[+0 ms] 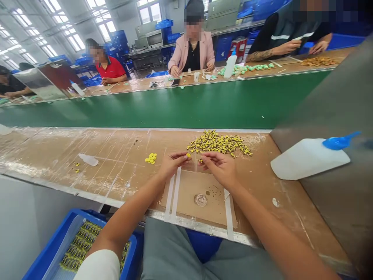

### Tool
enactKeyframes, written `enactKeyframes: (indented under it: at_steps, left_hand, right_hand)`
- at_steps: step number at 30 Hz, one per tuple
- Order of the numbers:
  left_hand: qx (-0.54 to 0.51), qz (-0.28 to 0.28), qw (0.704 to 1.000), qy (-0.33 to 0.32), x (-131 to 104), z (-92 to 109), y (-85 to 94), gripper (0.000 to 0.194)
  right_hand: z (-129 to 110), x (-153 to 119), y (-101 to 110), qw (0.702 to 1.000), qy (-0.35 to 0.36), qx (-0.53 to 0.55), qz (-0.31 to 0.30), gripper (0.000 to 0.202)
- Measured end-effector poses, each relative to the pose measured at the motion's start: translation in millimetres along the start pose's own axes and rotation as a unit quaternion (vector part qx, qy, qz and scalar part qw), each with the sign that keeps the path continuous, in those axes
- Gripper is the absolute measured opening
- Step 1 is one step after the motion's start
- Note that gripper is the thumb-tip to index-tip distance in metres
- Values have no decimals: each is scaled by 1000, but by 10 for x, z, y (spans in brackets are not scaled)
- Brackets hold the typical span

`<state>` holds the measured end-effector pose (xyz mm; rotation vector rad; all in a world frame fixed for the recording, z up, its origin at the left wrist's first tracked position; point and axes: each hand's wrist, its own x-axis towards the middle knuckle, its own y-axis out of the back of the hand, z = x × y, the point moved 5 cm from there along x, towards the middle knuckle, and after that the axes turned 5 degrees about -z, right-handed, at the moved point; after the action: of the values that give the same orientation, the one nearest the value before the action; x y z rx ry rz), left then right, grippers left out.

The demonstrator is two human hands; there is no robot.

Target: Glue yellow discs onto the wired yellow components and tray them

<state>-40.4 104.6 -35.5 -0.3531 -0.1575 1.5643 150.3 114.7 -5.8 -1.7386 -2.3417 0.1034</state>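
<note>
Between thumb and fingers, my left hand (172, 164) pinches a small round yellow disc (188, 155). My right hand (219, 166) is closed in a pinch on a small yellow and dark piece (201, 160), too small to name. The two hands are close together but apart, over the upper edge of a taped cardboard sheet (189, 186). Behind them lies a heap of small yellow and black pieces (218, 142). Several yellow discs (150, 158) lie left of my left hand. A small clear round dish (201, 200) sits on the cardboard, beside dark specks.
At right, a white bottle with a blue nozzle (309, 159) lies by a metal panel (335, 105). A blue bin (72, 217) with yellow-black pieces stands below left. A green belt (145, 112) runs beyond the bench; several people sit across it. A translucent piece (88, 159) lies left.
</note>
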Motion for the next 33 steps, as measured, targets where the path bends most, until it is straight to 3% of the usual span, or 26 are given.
enactKeyframes:
  at_steps: [5, 13, 24, 30, 33]
  left_hand:
    - [-3, -100, 995, 14, 51, -57, -265, 44]
    - [-4, -159, 986, 43, 99, -189, -228, 38]
    - [-71, -123, 988, 54, 70, -198, -177, 37]
    - [-142, -96, 984, 48, 122, -149, -99, 26]
    - [-172, -84, 980, 45, 125, -150, -70, 21]
  right_hand:
    - [122, 112, -79, 1000, -12, 27, 1, 43]
    - [362, 111, -8, 993, -64, 87, 44, 44]
    - [375, 67, -42, 989, -79, 111, 58, 44]
    - [193, -205, 246, 992, -65, 48, 96, 49]
    - [135, -453, 374, 992, -73, -15, 100, 39]
